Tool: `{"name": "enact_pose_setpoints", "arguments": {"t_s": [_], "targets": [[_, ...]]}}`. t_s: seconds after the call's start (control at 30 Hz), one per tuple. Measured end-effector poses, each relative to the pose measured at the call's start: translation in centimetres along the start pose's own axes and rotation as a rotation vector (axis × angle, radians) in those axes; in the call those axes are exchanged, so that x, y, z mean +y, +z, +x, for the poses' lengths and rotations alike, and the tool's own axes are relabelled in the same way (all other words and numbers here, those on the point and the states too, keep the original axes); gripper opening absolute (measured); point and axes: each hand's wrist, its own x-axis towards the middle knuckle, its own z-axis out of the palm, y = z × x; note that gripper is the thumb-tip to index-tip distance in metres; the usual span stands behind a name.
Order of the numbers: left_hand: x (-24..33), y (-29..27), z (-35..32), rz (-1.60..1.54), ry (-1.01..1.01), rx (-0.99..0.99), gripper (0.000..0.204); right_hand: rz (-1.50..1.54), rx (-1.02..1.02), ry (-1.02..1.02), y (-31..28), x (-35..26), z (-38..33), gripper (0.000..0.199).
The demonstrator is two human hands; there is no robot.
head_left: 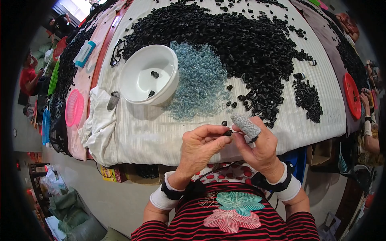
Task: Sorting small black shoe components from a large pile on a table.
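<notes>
My left hand (201, 145) and my right hand (259, 146) meet just above the near table edge, both pinching one small black plastic piece (228, 132) between the fingertips. A grey knitted finger cot (246, 125) covers a finger of my right hand. Beyond the hands lies a large heap of small black plastic parts (237, 38) and a flat pile of pale blue metal springs (199, 80). A white bowl (136, 78) with two black pieces inside stands left of the springs.
The table carries a white ribbed cloth (161, 128). A crumpled white rag (98, 124) hangs at its left edge. A smaller black pile (309, 98) lies right. Pink basket (73, 107), red plate (352, 95) and other people sit at neighbouring tables.
</notes>
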Motion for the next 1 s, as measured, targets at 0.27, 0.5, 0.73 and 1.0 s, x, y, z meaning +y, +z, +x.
{"name": "enact_pose_setpoints", "arguments": {"t_s": [0.27, 0.5, 0.73, 1.0], "targets": [[0.9, -1.4, 0.0, -0.074, -0.042, 0.171, 0.015, 0.033, 0.105, 0.238, -0.2, 1.0, -0.5, 0.027], [0.4, -3.3, -0.2, -0.223, -0.122, 0.139, 0.018, -0.05, -0.05, 0.225, 2.0, 1.4, -0.3, 0.022], [0.0, -3.9, -0.3, -0.206, -0.118, 0.073, 0.016, -0.342, -0.146, 0.136, 3.6, 1.4, -0.6, 0.013], [-0.2, -4.0, -0.5, -0.247, -0.188, -0.003, 0.017, -0.441, -0.091, -0.025, 3.7, 1.0, -0.6, 0.011]]}}
